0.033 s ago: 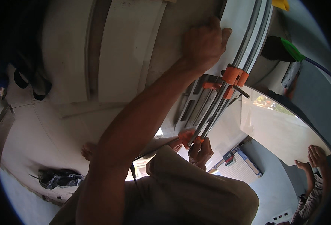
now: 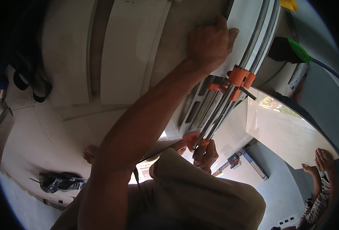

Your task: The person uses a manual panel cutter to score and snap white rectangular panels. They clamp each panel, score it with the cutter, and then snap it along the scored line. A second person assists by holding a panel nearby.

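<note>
The tile [image 2: 243, 23] lies by the left hand's [image 2: 208, 48] curled fingers, pinch unclear; the right hand's [image 2: 206, 157] fingers pinch the rail cutter [image 2: 238, 78]. Uneven pressure could skew the tile.

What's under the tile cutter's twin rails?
Under the rails: a white tile toward the far end; a slotted metal base shows alongside, nearer the person. The orange carriage hides whatever lies directly beneath it; the left hand covers part of the tile's edge.
</note>
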A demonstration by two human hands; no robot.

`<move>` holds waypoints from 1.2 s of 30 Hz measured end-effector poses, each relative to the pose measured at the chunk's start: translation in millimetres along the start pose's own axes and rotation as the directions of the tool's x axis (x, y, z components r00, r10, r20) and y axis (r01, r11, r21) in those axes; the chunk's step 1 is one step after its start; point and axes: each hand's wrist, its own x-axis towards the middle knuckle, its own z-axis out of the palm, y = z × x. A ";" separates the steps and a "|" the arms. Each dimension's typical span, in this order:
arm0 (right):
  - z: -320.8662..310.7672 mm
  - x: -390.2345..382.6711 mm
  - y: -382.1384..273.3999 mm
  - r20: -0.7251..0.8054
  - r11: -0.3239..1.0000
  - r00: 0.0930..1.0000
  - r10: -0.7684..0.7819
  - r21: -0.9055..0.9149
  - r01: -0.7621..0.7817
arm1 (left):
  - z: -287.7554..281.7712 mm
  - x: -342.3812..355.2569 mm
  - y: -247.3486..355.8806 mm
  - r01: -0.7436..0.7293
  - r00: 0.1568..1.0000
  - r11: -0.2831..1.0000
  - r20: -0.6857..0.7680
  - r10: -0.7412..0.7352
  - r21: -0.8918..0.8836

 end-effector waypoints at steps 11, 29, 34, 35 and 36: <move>-3.6 -8.5 18.6 -0.089 0.988 0.994 -0.066 0.132 0.078 | -6.9 3.2 6.4 0.105 0.988 0.994 0.119 -0.100 -0.031; -32.4 -3.4 -6.8 0.124 0.814 0.944 0.306 0.481 -0.327 | -59.2 -6.8 91.3 -0.567 0.382 0.797 0.791 0.478 -0.208; -33.9 -5.4 -3.9 0.135 0.803 0.946 0.295 0.502 -0.322 | -37.7 -3.8 80.5 -0.659 0.368 0.712 0.722 0.585 -0.241; -33.9 -6.6 -4.6 0.153 0.776 0.937 0.313 0.528 -0.345 | -35.9 -3.7 79.4 -0.651 0.368 0.715 0.718 0.590 -0.254; -34.2 -6.6 -6.6 0.169 0.747 0.928 0.332 0.554 -0.368 | -33.5 -3.6 79.3 -0.645 0.366 0.716 0.714 0.596 -0.268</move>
